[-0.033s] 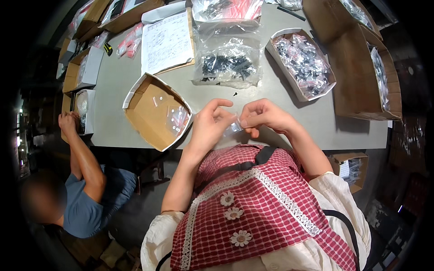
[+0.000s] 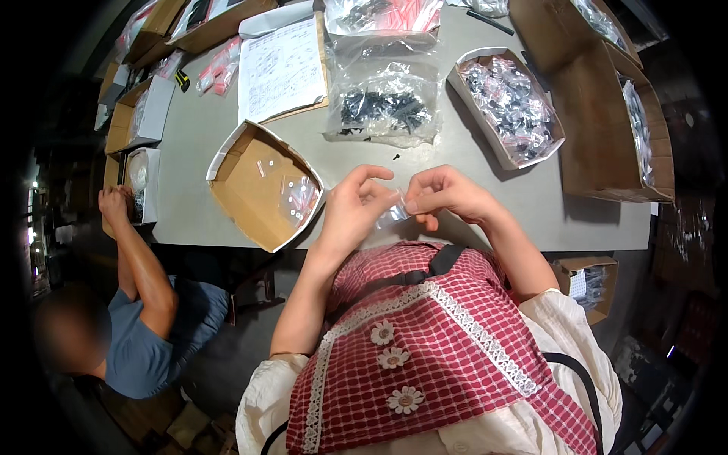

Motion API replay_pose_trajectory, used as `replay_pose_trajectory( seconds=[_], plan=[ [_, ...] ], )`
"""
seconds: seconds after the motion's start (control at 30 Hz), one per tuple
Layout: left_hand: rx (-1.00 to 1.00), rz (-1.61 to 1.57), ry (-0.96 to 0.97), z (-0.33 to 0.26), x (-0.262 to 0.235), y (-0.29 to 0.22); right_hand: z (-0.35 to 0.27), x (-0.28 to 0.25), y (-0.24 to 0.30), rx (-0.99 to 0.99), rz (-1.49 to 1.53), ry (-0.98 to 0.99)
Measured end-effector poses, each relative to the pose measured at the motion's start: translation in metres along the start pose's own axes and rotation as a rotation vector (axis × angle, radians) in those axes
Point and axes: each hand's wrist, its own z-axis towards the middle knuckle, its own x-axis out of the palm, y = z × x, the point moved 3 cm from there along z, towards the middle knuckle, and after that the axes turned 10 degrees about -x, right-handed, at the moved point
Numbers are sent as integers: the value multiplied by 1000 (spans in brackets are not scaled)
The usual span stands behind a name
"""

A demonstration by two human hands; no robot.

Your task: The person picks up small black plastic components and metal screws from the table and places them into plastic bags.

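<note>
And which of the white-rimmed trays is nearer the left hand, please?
The tan-lined cardboard tray left of the left hand; it is mostly bare inside, whereas the other tray is heaped with small clear bags.

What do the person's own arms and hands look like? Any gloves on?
No gloves: the left hand and right hand are bare, with no watch or bracelet showing. The forearms are bare too; loose, creased, cream sleeves end near the elbows.

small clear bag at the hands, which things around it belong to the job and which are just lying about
Likely part of it:
small clear bag between left hand and right hand
open cardboard box
bag of black parts
box of small filled bags

Seemingly just lying about:
yellow-and-black tool
dark stick
</note>
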Motion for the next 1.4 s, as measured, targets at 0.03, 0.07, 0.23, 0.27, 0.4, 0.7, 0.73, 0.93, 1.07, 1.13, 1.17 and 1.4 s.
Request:
replay_pose_trajectory(
  seconds=[0.03,0.07,0.23,0.27,0.4,0.7,0.73,0.93,1.07,1.13,1.17,1.4],
  plan=[
    [-2,-31,2,2,0,5,-1,0,-1,5,-3,11],
    [-4,-63,3,3,0,9,0,0,-3,-23,3,-2],
    [21,63,-210,0,-20,11,3,5,-7,-146,-16,-162],
    [60,89,-313,-2,-29,10,5,7,-7,-159,-27,-188],
    [351,440,-850,-9,-84,12,11,18,-2,-173,-77,-217],
    [102,205,-192,-43,-41,10,19,59,-5,-199,-168,-97],
    [58,123,-93,-42,-36,13,17,65,-4,-202,-145,-85],
    [-22,-180,213,-37,-28,23,11,73,-8,-188,-107,-76],
    [-27,-249,177,-32,-33,41,8,73,-12,-234,-366,-184],
    [-19,-231,92,-31,-34,41,7,76,-8,-345,-657,-255],
    [1,-197,34,-32,-32,38,6,84,1,-430,-826,-283],
    [143,63,-134,-29,-30,32,4,73,-4,-507,-988,-434]
  ],
)
